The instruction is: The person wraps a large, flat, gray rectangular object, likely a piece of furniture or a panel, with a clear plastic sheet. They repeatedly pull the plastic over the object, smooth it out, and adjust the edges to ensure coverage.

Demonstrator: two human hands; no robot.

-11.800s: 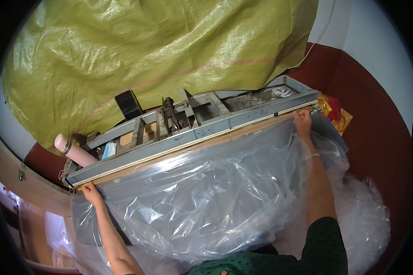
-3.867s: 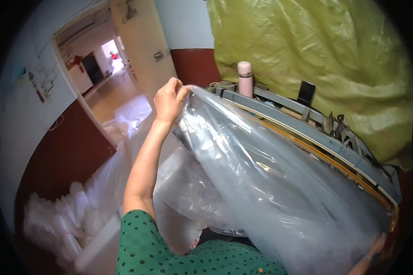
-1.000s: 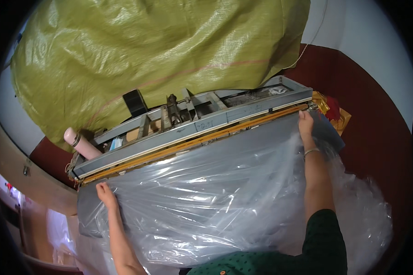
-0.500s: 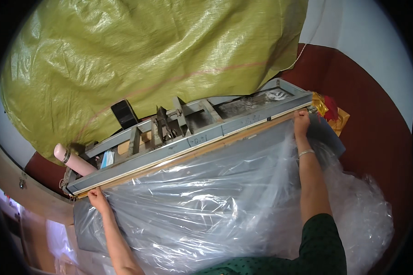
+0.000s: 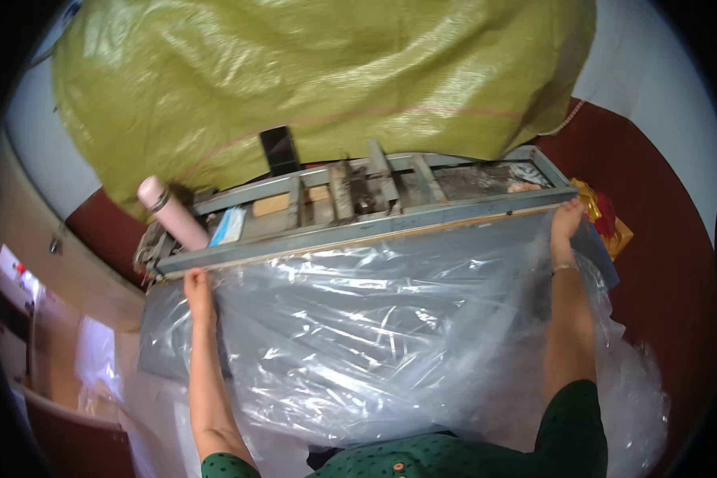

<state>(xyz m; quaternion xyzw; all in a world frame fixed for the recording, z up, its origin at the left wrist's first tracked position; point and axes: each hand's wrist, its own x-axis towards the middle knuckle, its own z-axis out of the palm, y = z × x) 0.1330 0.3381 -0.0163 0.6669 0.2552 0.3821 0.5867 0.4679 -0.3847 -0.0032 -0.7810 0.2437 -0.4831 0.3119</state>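
Clear plastic film (image 5: 350, 342) spreads in shiny wrinkles over a grey surface in front of me. Its far edge runs along a long grey metal frame (image 5: 319, 237) with a thin wooden strip on the near side. My left hand (image 5: 198, 291) is closed at the film's far left corner, right by the frame's left end. At the right end of the frame, my right hand (image 5: 566, 219) is closed on the film, which gathers into folds below the fingers. The fingertips of both hands are partly hidden against the edge.
In the frame's compartments lie a pink bottle (image 5: 174, 213), a blue-and-white packet (image 5: 229, 226) and wooden pieces (image 5: 271, 205). A black phone (image 5: 280, 150) leans behind it against a yellow-green woven sheet (image 5: 334, 72). Gold and red wrapping (image 5: 609, 219) sits right. Loose film bunches at lower right.
The whole view has turned, so the frame now looks more level. Both hands stay at the frame's two ends, and the film between them lies spread a little flatter.
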